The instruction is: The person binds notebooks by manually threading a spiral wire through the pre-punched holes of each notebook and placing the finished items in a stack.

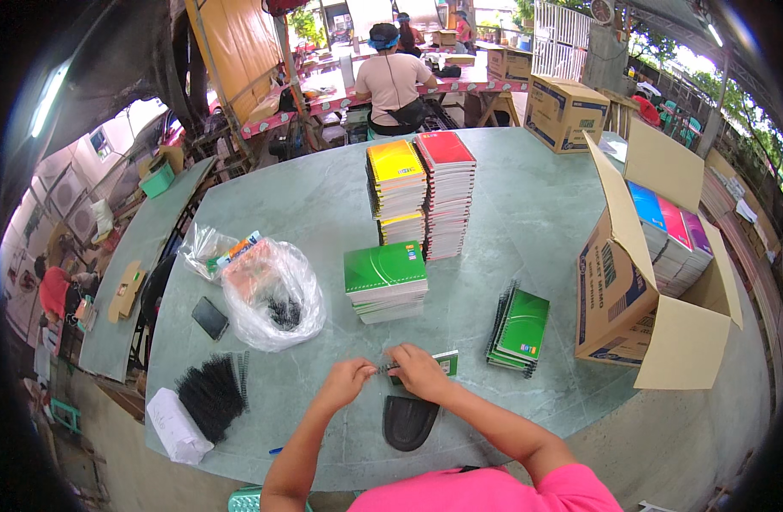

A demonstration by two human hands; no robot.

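My left hand point(347, 381) is closed, its fingertips pinching the end of a dark spiral binding coil point(382, 370). Fingers of my right hand point(415, 372) are closed on a small green notebook point(448, 363) at the coil's other end. How far the coil runs into the notebook is hidden by the right hand. Just below the hands lies a black rounded pad point(410, 422). To the right is a short stack of green spiral notebooks point(523, 324). Beyond my hands stands a pile of green-covered notebooks point(385, 269), with black coils point(212, 394) heaped at the left.
Tall stacks of yellow notebooks point(397, 162) and red notebooks point(445, 149) stand mid-table. An open carton point(617, 294) holds more notebooks at right; a closed carton point(565, 115) sits behind. A plastic bag point(272, 294), phone point(209, 317) and white packet point(177, 427) lie left. A person point(393, 85) sits beyond.
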